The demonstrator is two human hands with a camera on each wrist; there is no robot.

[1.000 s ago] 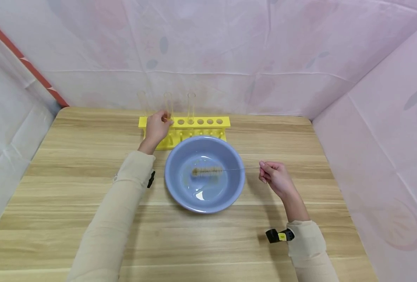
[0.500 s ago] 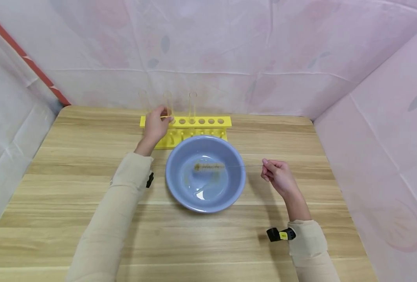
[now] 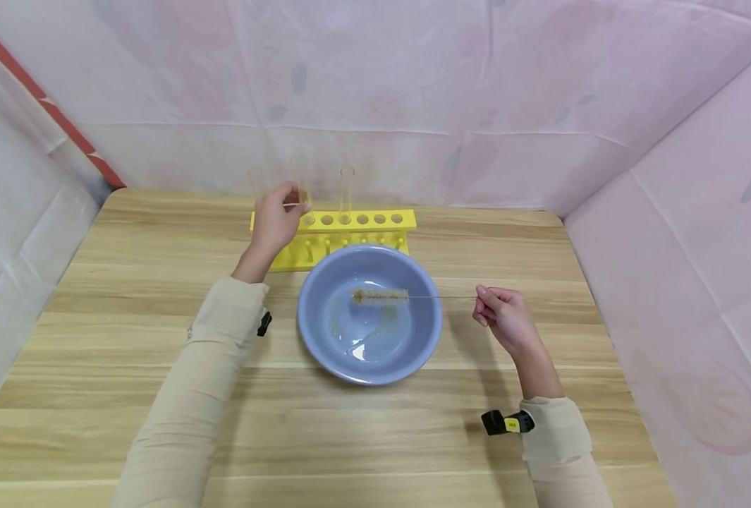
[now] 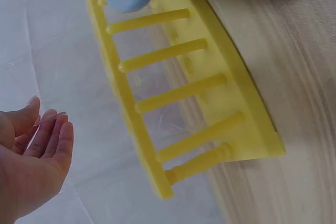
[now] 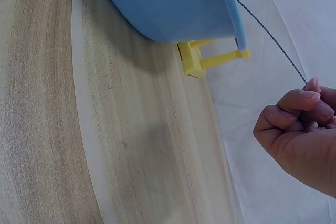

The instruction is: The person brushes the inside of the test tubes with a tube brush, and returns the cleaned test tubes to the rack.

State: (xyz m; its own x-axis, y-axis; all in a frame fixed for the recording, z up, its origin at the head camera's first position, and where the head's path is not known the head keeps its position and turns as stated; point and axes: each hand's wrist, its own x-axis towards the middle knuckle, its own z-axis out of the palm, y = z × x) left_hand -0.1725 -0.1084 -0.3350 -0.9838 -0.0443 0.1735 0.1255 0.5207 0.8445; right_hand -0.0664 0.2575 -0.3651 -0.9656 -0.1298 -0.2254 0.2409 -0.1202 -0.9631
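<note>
At the yellow test tube rack (image 3: 384, 225), my left hand (image 3: 276, 220) pinches a clear test tube (image 3: 302, 178) between thumb and fingers. The tube stands above the rack's top bar, slightly tilted; its lower end is hard to make out. Two other clear tubes stand in the rack, one test tube (image 3: 346, 194) to the right and a faint one partly behind the hand. My right hand (image 3: 507, 317) grips the thin twisted wire handle (image 5: 273, 39) of a test tube brush (image 3: 381, 296). Its bristles hang over the blue basin (image 3: 434, 331).
The basin holds a little cloudy liquid and stands just in front of the rack, hiding part of its base. Everything rests on a wooden table (image 3: 350, 444). A patterned cloth (image 3: 375, 85) hangs behind it and at the sides.
My left hand has moved up and slightly left, raising the test tube. My right hand has shifted slightly away from me, and the brush has moved a little toward the basin's far side.
</note>
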